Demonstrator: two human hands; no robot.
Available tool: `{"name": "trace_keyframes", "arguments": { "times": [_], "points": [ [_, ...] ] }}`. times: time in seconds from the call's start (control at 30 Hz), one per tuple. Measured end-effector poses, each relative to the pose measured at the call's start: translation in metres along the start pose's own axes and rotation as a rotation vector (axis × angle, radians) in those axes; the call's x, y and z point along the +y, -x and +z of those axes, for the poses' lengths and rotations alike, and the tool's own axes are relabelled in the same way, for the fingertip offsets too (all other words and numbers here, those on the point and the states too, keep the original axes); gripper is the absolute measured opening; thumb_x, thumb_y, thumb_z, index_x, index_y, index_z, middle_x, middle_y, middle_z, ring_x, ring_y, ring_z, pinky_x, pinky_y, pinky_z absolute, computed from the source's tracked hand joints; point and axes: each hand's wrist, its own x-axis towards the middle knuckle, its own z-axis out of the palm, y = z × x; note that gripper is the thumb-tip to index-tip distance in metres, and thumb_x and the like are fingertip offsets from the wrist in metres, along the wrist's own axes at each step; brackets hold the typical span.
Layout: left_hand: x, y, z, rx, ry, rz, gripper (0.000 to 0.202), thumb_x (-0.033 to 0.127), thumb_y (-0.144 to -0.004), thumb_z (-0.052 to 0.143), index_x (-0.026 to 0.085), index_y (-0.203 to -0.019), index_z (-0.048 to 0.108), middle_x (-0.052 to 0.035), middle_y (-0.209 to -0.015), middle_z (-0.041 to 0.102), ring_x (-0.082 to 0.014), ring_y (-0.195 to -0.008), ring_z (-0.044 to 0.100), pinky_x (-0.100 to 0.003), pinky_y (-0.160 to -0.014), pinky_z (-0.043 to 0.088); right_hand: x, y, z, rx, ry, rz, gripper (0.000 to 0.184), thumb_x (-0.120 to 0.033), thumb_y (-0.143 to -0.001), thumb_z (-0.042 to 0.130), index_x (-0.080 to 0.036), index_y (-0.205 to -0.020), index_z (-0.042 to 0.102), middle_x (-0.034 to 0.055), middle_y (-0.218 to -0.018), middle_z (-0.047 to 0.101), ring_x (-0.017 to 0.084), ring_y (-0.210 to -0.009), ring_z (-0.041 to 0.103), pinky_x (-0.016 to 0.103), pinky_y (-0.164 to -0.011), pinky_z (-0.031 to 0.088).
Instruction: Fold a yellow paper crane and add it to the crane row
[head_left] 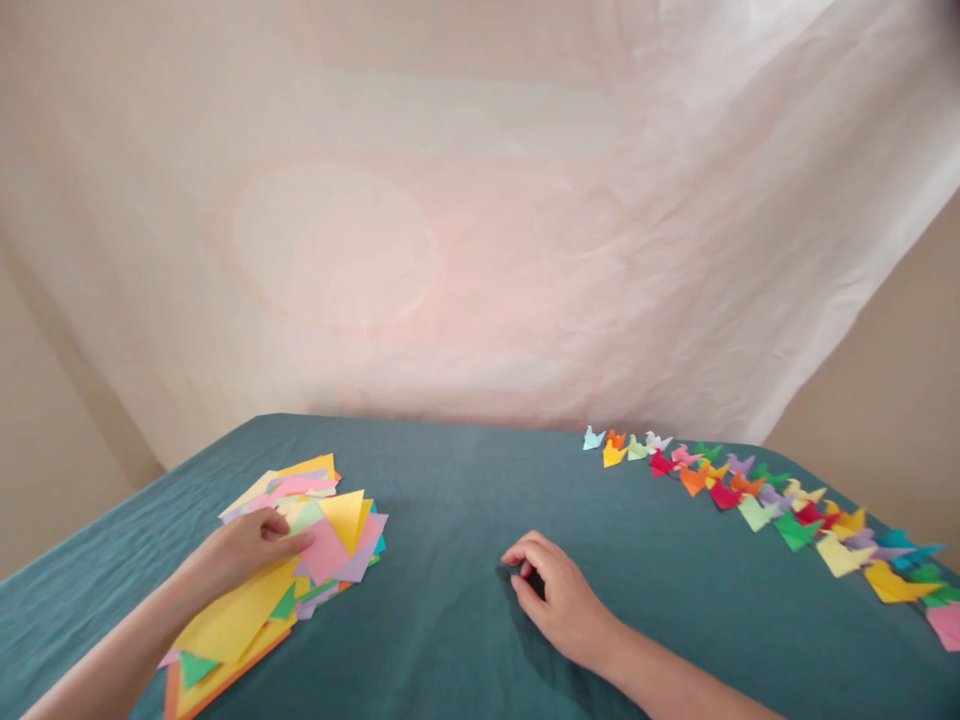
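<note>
My left hand (244, 555) lies on a loose pile of coloured paper squares (300, 560) at the left of the teal-covered table (457, 480). Its fingers are stretched over the sheets, fingertips touching a pink sheet (326, 553) beside a yellow sheet (346, 517) with a lifted corner. My right hand (555, 595) rests on the cloth near the middle, fingers curled downward with nothing visible in them.
A long row of several small folded paper figures (757, 495) in many colours runs along the right side of the table, from the back toward the near right edge. A wrinkled pale sheet (480, 220) hangs behind the table.
</note>
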Motion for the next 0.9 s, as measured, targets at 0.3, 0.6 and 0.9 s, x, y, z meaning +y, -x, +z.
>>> {"name": "trace_keyframes", "arguments": {
  "times": [0.3,0.6,0.9],
  "points": [
    [0.008,0.003,0.002,-0.095,-0.141,-0.008,0.051,0.067,-0.059,0.056,0.016,-0.060,0.054,0.0024,-0.056,0.053,-0.0171,-0.060,0.050,-0.021,-0.051,0.026,0.002,0.000,-0.001,-0.003,0.005,-0.010,0.025,-0.003,-0.073,0.047,-0.019,-0.091,0.056,0.0024,-0.087,0.055,0.014,-0.076,0.052,0.029,-0.074,0.042],
    [0.008,0.005,0.003,0.045,-0.062,-0.018,0.062,0.065,-0.052,0.063,0.014,-0.085,0.057,-0.0032,-0.079,0.062,-0.0252,-0.078,0.058,-0.026,-0.065,0.039,0.001,0.001,-0.001,-0.007,0.015,-0.005,0.025,-0.004,-0.074,0.047,-0.019,-0.092,0.056,0.0029,-0.088,0.056,0.015,-0.077,0.052,0.030,-0.075,0.042],
    [0.017,0.014,-0.001,-0.070,-0.011,-0.028,0.048,0.060,-0.051,0.062,0.016,-0.070,0.058,-0.0012,-0.061,0.055,-0.0204,-0.061,0.054,-0.025,-0.052,0.033,-0.001,0.002,0.000,-0.053,0.009,0.006,0.022,-0.008,-0.078,0.045,-0.019,-0.093,0.056,0.0039,-0.090,0.055,0.016,-0.078,0.053,0.031,-0.075,0.043]
  ]
}}
